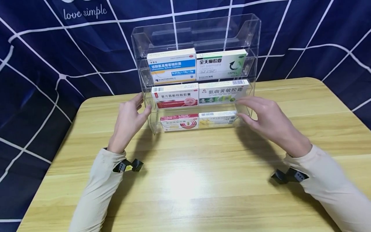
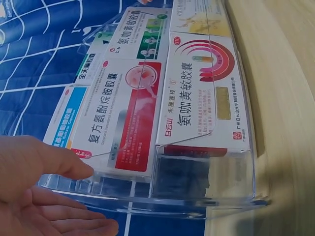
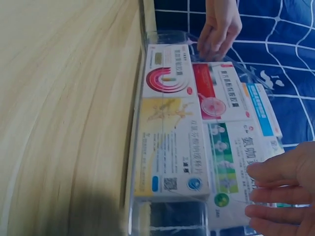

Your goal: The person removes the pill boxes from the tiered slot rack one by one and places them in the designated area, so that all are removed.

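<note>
A clear plastic tiered display rack (image 1: 139, 40) stands on the table with medicine boxes in three rows of two. The top row has a blue-and-white box (image 1: 172, 66) and a white-and-green box (image 1: 221, 65). In the middle are a red-and-white box (image 1: 175, 96) and a green-patterned box (image 1: 223, 92); below sit a pink-striped box (image 1: 179, 123) and a yellow-and-white box (image 1: 217, 120). My left hand (image 1: 128, 119) is at the rack's left side, thumb toward the front and fingers outside the wall. At the right side, my right hand (image 1: 269, 122) has loosely extended fingers near the green-patterned box.
The wooden table (image 1: 179, 193) extends in front of the rack and to both sides. Close behind hangs a dark blue cloth (image 1: 95, 42) with white grid lines. Each sleeve cuff carries a small black wrist camera (image 1: 137, 165).
</note>
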The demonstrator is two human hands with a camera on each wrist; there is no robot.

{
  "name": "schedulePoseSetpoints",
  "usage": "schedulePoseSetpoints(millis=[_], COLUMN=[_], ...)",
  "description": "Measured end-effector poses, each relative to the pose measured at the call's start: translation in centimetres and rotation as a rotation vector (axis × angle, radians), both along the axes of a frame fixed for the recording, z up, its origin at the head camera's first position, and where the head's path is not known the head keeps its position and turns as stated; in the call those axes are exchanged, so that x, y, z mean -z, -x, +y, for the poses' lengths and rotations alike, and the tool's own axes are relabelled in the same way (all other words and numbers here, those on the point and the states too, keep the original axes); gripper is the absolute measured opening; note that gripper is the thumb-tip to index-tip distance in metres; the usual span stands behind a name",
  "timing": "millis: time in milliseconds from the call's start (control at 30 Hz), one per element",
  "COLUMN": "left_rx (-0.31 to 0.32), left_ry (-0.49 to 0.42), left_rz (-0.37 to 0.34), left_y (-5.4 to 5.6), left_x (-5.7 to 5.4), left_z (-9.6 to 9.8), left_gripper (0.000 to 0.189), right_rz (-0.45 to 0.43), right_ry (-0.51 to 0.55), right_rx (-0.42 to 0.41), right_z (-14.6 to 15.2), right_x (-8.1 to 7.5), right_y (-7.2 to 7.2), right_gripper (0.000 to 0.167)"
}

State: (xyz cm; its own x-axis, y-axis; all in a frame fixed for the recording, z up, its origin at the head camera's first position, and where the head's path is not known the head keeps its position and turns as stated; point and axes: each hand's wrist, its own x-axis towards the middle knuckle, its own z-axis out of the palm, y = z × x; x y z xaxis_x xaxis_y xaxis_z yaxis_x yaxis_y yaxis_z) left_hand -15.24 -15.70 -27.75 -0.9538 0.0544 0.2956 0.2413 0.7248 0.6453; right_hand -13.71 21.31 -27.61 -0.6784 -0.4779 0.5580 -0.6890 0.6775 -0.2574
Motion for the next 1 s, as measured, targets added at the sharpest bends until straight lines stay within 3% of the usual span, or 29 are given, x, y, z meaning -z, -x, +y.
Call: schedulePoseSetpoints(millis=[267, 533, 1000], left_rx=[0.023, 0.033, 0.013], left_ry=[-0.034, -0.041, -0.019], left_rz=[0.045, 0.055, 0.073], left_y=[0.4, 0.6, 0.9], left_x=[0.5, 0.7, 1.3], left_z=[0.3, 0.3, 0.6], left_gripper=[0.036, 0.030, 0.028], right_rz=[-0.101, -0.075, -0.155], right_ry=[-0.081, -0.099, -0.160], right_rx=[0.029, -0.037, -0.006], right_z=[-0.9, -0.9, -1.1], right_x=[0.5, 1.6, 2.5], right_y=[0.7, 1.7, 2.1], right_gripper=[0.033, 0.028, 0.019])
